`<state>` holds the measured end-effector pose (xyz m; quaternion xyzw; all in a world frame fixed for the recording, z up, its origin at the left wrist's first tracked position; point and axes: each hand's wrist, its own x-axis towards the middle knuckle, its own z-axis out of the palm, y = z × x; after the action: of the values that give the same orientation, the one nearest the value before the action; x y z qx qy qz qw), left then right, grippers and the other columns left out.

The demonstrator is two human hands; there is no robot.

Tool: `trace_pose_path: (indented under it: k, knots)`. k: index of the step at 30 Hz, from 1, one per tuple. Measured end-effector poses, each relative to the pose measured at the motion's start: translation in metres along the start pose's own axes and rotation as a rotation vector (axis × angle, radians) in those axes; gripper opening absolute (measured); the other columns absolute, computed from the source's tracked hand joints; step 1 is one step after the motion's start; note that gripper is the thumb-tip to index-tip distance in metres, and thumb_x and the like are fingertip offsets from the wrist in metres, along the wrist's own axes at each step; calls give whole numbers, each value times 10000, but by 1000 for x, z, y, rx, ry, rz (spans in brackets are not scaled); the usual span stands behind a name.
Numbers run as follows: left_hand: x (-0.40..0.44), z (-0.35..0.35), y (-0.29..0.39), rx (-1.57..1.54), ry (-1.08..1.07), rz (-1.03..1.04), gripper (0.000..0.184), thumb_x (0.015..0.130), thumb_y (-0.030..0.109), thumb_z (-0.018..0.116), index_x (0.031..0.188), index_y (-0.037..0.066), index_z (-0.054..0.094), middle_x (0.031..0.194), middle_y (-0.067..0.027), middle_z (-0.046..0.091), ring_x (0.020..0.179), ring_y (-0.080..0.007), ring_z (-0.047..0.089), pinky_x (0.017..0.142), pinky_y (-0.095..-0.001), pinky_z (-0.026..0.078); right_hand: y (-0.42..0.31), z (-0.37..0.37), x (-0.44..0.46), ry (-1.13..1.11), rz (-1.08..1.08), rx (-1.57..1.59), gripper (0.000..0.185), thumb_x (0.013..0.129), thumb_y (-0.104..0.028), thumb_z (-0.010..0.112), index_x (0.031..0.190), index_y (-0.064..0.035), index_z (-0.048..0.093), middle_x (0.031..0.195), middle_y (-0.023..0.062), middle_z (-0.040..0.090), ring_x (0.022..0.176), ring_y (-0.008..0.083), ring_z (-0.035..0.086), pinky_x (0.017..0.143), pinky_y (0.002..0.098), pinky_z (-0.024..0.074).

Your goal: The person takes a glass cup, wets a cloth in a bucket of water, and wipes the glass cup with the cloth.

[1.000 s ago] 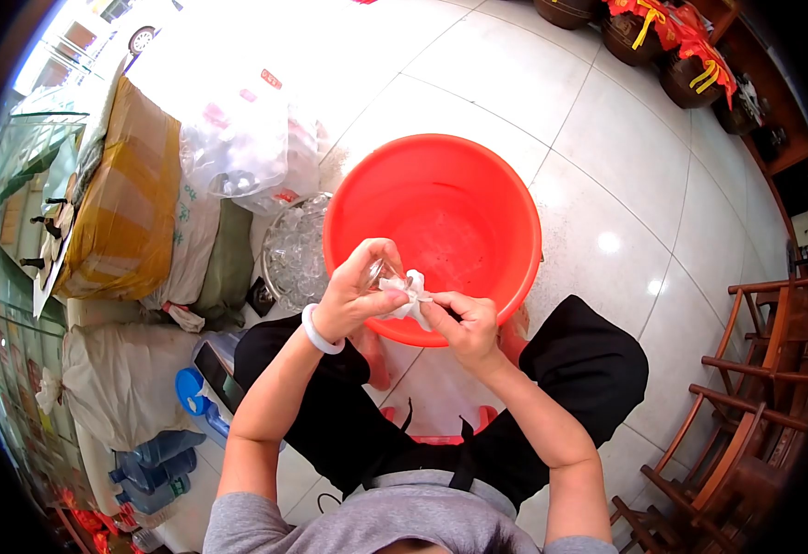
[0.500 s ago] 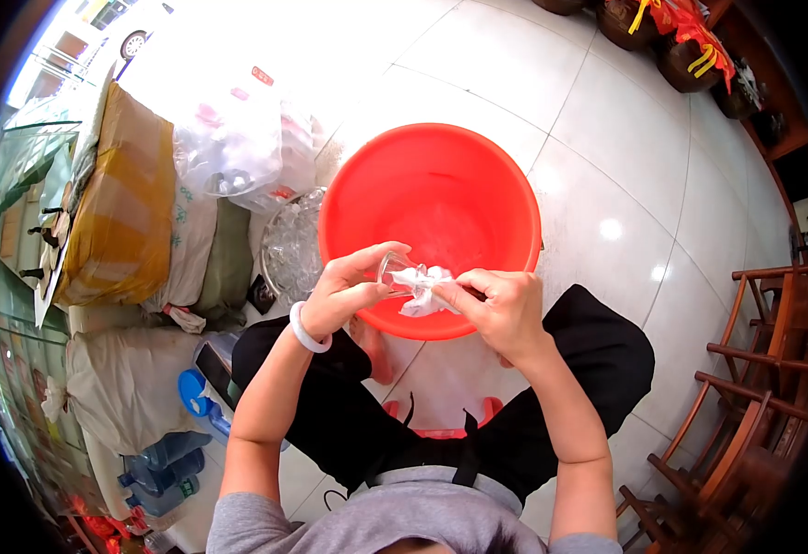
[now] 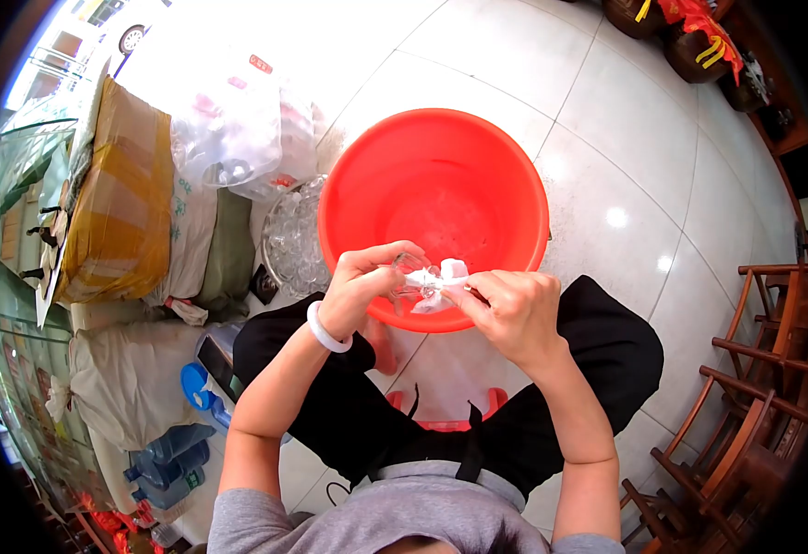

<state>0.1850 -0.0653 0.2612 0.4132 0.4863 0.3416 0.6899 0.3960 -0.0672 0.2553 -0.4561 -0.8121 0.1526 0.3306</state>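
Note:
Over the near rim of a red plastic basin point(image 3: 441, 138), my left hand point(image 3: 360, 288) grips a small clear glass point(image 3: 408, 294) between thumb and fingers. A white cloth or tissue point(image 3: 454, 270) is bunched at the right end of the glass, with part of it showing through the clear wall. My right hand point(image 3: 519, 312) pinches this cloth against the glass; the tips of its fingers are partly hidden. The inside of the basin looks wet, and it sits on the floor between my knees.
Left of the basin stands a round container of clear glasses point(image 3: 293, 242), with plastic bags point(image 3: 238, 138) behind it. A taped carton point(image 3: 122, 203), sacks and water bottles point(image 3: 168, 466) line the left side. Wooden chairs point(image 3: 746, 388) are at right, dark jars point(image 3: 695, 55) beyond.
Both hands have shifted slightly to the right with the glass and cloth. The cloth's folds have changed shape, with a piece now standing up above the glass. The view has moved a little.

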Motion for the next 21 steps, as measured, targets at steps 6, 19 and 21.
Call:
trace_pose_path:
  k: [6, 19, 21]
  knots:
    - [-1, 4, 7, 62, 13, 44, 300, 744, -3, 461, 995, -83, 605, 953, -98, 625, 852, -130, 598, 758, -257, 485, -2, 2, 1, 6, -7, 34, 179, 719, -228, 697, 635, -89, 622, 506, 35, 553, 418, 193, 543, 388, 301, 379]
    - [-1, -2, 2, 117, 17, 86, 350, 741, -36, 429, 1043, -77, 601, 988, -104, 629, 870, -134, 603, 791, -263, 501, 0, 5, 1, -38, 64, 127, 137, 714, -209, 719, 692, -83, 671, 525, 50, 570, 405, 175, 514, 380, 275, 345]
    - [-2, -3, 5, 52, -4, 70, 322, 747, -30, 475, 1040, -70, 603, 967, -95, 628, 861, -127, 599, 782, -261, 503, 0, 4, 1, -51, 87, 150, 142, 716, -211, 718, 693, -78, 675, 524, 54, 571, 406, 174, 516, 382, 273, 346]
